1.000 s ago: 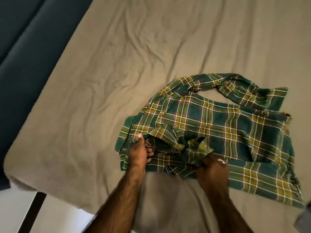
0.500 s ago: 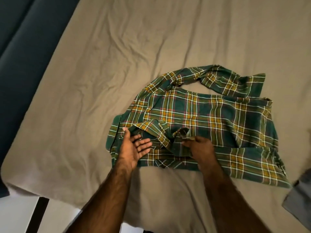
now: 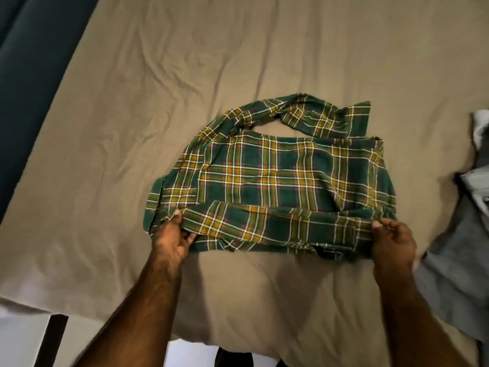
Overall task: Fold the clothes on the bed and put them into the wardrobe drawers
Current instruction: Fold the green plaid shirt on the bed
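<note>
Far left there's a dark blue panel (image 3: 31,75) running along the bed (image 3: 132,128), probably a headboard or bed frame, hard to say. The bed itself has a tan, wrinkly sheet, and that's where all the folding happens.

Next over, the left hand (image 3: 172,238) is pinching the near left corner of the green plaid shirt (image 3: 277,176), thumb on top and fingers tucked under the cloth. The shirt lies spread flat across the middle of the bed, its near edge already rolled over into a long band, with one sleeve (image 3: 312,116) looped loosely along the far side. So it's only partly folded and nowhere near a drawer yet.

Then the right hand (image 3: 391,241) is gripping the near right end of that same band. The two hands sit well apart, one at each end, which makes sense: holding both ends keeps the edge taut and straight so the fold comes out even instead of bunching up in the middle. My guess is the band gets carried over the body of the shirt next, but that sleeve looks likely to end up lumpy unless it's tucked in first.

Over on the right edge sits a pile of grey clothes (image 3: 455,260) with something white (image 3: 480,125) behind it, presumably waiting their turn.
</note>
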Action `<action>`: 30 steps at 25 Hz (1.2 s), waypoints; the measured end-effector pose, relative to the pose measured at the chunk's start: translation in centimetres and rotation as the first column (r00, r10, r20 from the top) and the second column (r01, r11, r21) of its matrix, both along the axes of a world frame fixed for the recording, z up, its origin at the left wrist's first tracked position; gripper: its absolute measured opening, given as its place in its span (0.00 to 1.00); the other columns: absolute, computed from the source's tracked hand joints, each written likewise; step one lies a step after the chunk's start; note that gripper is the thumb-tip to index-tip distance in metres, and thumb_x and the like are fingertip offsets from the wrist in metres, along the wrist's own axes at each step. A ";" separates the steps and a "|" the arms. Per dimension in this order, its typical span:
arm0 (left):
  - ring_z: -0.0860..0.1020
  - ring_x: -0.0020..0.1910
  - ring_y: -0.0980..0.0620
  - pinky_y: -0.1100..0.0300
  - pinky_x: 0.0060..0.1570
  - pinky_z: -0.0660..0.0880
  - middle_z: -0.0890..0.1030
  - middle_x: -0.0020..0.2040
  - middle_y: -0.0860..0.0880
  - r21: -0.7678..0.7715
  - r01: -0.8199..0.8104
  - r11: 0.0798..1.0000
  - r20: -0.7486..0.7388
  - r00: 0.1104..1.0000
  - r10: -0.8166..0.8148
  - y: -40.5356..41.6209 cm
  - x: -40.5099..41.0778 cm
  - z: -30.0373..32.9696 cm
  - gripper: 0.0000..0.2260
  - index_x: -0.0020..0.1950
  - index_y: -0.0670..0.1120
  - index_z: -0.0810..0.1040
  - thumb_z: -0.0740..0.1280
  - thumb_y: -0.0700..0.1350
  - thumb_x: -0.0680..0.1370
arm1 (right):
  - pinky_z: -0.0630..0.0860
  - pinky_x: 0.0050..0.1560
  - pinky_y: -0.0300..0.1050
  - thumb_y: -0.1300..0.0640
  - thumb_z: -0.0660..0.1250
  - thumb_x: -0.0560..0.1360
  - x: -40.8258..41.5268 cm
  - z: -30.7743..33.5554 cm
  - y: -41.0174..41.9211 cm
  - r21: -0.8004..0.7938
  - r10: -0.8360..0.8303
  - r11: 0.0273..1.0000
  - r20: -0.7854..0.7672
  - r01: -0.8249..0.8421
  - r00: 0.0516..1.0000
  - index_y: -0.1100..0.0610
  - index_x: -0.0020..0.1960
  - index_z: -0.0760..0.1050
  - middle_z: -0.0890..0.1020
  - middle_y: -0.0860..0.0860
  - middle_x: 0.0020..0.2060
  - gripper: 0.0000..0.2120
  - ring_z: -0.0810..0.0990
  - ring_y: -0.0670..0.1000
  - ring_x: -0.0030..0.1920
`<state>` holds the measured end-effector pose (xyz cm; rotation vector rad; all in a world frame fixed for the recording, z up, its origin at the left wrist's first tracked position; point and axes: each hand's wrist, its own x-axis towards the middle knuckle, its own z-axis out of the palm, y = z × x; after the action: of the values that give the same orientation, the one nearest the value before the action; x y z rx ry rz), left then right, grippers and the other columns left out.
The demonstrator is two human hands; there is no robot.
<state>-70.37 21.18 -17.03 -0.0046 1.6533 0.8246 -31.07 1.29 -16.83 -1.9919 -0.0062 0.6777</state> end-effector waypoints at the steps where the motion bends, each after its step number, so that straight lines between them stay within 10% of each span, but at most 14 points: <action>1: 0.84 0.55 0.43 0.39 0.58 0.80 0.85 0.56 0.43 0.025 -0.020 0.999 0.012 1.000 0.019 -1.1 0.3 -0.1 0.12 0.66 0.49 0.75 0.69 0.46 0.84 | 0.82 0.54 0.58 0.60 0.68 0.82 0.0 -0.2 -0.1 0.041 0.021 0.999 0.088 -0.025 0.996 0.48 0.52 0.77 0.84 0.56 0.50 0.07 0.82 0.58 0.54; 5: 0.83 0.51 0.42 0.40 0.57 0.78 0.85 0.52 0.44 -0.015 0.043 0.999 -0.086 0.995 -0.045 -4.7 -0.7 -1.3 0.04 0.58 0.49 0.79 0.66 0.43 0.85 | 0.79 0.61 0.63 0.50 0.66 0.81 1.5 -2.9 0.3 -0.039 0.182 0.983 0.404 -0.182 0.897 0.49 0.60 0.78 0.85 0.56 0.55 0.09 0.83 0.59 0.55; 7: 0.84 0.49 0.37 0.41 0.51 0.81 0.84 0.48 0.42 -0.011 0.160 0.987 -0.453 0.879 -0.148 -5.9 -1.3 -2.2 0.08 0.53 0.47 0.79 0.74 0.44 0.76 | 0.77 0.65 0.62 0.51 0.65 0.80 2.9 -3.0 0.8 -0.126 0.211 0.977 0.468 -0.171 0.858 0.52 0.62 0.78 0.83 0.58 0.58 0.12 0.81 0.63 0.58; 10: 0.78 0.54 0.34 0.41 0.54 0.74 0.79 0.52 0.36 -0.120 0.679 0.724 -0.985 0.008 -0.170 -7.2 -1.3 -2.6 0.14 0.54 0.41 0.77 0.71 0.46 0.72 | 0.73 0.63 0.64 0.53 0.62 0.81 1.3 -1.6 1.2 -0.311 0.284 0.945 0.636 -0.099 0.718 0.57 0.66 0.75 0.77 0.61 0.61 0.15 0.75 0.65 0.61; 12: 0.74 0.58 0.36 0.41 0.58 0.71 0.77 0.59 0.37 -0.271 0.923 0.273 -0.963 -0.264 -0.061 -8.1 2.0 -1.2 0.16 0.59 0.41 0.76 0.68 0.46 0.73 | 0.72 0.62 0.64 0.54 0.62 0.83 -3.4 -0.9 1.0 -0.354 0.475 0.877 0.736 -0.323 0.483 0.59 0.68 0.76 0.76 0.60 0.63 0.16 0.75 0.63 0.63; 14: 0.73 0.69 0.37 0.39 0.68 0.69 0.75 0.70 0.39 -0.313 0.949 -0.027 -0.942 -0.314 -0.120 -8.4 5.6 -0.6 0.20 0.68 0.43 0.76 0.63 0.49 0.78 | 0.70 0.69 0.65 0.52 0.65 0.83 -9.3 -1.6 1.3 -0.376 0.680 0.647 0.679 -0.664 0.278 0.59 0.72 0.75 0.75 0.59 0.71 0.20 0.73 0.62 0.71; 17: 0.52 0.85 0.43 0.37 0.81 0.55 0.55 0.86 0.43 -0.485 0.848 -0.213 -0.822 -0.525 -0.222 -8.3 6.5 -2.7 0.28 0.85 0.46 0.60 0.51 0.56 0.86 | 0.57 0.80 0.63 0.38 0.58 0.84 -13.8 -4.4 1.6 -0.556 0.884 0.316 0.466 -0.769 0.027 0.55 0.82 0.63 0.60 0.55 0.83 0.33 0.54 0.56 0.84; 22: 0.36 0.84 0.43 0.34 0.81 0.39 0.38 0.86 0.44 -0.647 0.760 -0.054 -0.688 -0.613 -0.389 -6.4 0.5 -6.0 0.31 0.86 0.54 0.40 0.39 0.64 0.85 | 0.39 0.83 0.61 0.31 0.41 0.84 -4.3 -7.3 -2.0 -0.741 0.947 0.322 0.246 -0.589 0.207 0.53 0.86 0.45 0.42 0.48 0.85 0.39 0.38 0.49 0.84; 27: 0.47 0.85 0.41 0.38 0.82 0.45 0.49 0.86 0.40 -0.616 0.787 -0.023 -0.726 -0.579 -0.372 -6.1 3.1 -3.8 0.32 0.86 0.45 0.54 0.46 0.61 0.86 | 0.44 0.83 0.61 0.33 0.47 0.84 -5.0 -4.3 -0.8 -0.697 0.855 0.503 0.315 -0.511 0.412 0.56 0.85 0.55 0.55 0.54 0.85 0.37 0.48 0.54 0.85; 30: 0.44 0.86 0.45 0.43 0.83 0.42 0.44 0.86 0.45 -0.566 0.782 -0.261 -0.709 -0.623 -0.330 -6.8 6.0 -1.9 0.33 0.86 0.51 0.47 0.44 0.66 0.85 | 0.48 0.83 0.61 0.29 0.43 0.82 -5.6 -2.9 0.0 -0.677 0.924 0.366 0.185 -0.639 0.334 0.54 0.85 0.55 0.56 0.53 0.85 0.40 0.51 0.54 0.85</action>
<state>-64.40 14.42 -18.89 2.4614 1.3615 -0.4603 -36.63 1.30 -19.74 -2.5852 -1.4904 0.7216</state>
